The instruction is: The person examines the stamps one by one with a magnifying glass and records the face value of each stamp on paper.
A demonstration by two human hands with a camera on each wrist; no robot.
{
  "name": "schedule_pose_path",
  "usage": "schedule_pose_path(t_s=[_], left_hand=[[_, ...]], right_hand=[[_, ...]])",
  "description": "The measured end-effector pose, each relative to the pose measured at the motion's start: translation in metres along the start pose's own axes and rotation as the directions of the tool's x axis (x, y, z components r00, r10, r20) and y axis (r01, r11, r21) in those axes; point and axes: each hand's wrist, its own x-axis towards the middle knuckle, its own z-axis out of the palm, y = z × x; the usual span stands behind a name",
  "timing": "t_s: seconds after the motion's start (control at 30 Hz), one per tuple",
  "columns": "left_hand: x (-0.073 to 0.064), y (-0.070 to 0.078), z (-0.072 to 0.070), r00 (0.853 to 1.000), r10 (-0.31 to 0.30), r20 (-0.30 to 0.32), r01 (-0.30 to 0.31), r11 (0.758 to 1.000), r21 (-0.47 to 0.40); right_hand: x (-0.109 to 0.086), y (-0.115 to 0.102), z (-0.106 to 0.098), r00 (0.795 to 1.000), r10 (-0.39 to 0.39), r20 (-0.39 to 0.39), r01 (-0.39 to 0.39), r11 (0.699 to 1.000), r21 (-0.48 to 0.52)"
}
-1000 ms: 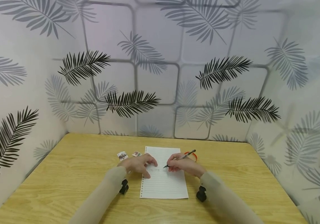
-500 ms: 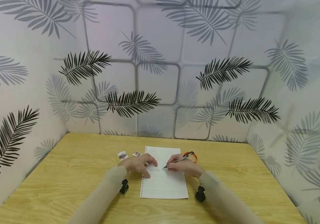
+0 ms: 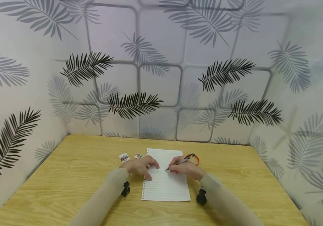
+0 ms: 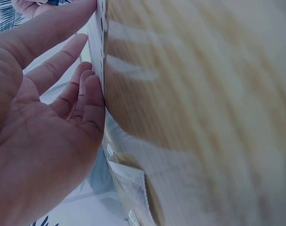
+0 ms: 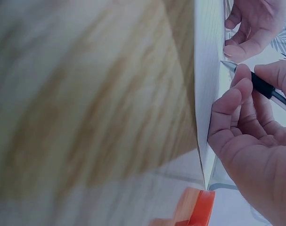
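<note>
The pen (image 3: pixel 188 157) has tilted slightly, pinched by the right hand (image 3: pixel 186 167). The relaxed left hand (image 3: pixel 139 166) hides some paper (image 3: pixel 165 190); tiny writing (image 3: pixel 155 172) is unreadable.

The writing (image 3: pixel 154 172) on the paper (image 3: pixel 165 188) is too small to read. The right hand (image 3: pixel 186 168) hides some of the orange ring (image 3: pixel 198 159) at its two o'clock. From the right wrist, the counter (image 5: pixel 86 117) is blurry; near five o'clock, the ring gets cut off.
</note>
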Motion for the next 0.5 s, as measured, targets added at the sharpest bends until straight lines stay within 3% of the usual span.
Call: schedule_pose_path(t_s=[0.5], left_hand=[[0.001, 0.0016, -0.0011, 1.0, 0.016, 0.009, -0.016, 0.999, 0.05]], right_hand=[[-0.0021, -0.0003, 0.0007, 1.0, -0.017, 0.016, 0.018, 0.999, -0.046]])
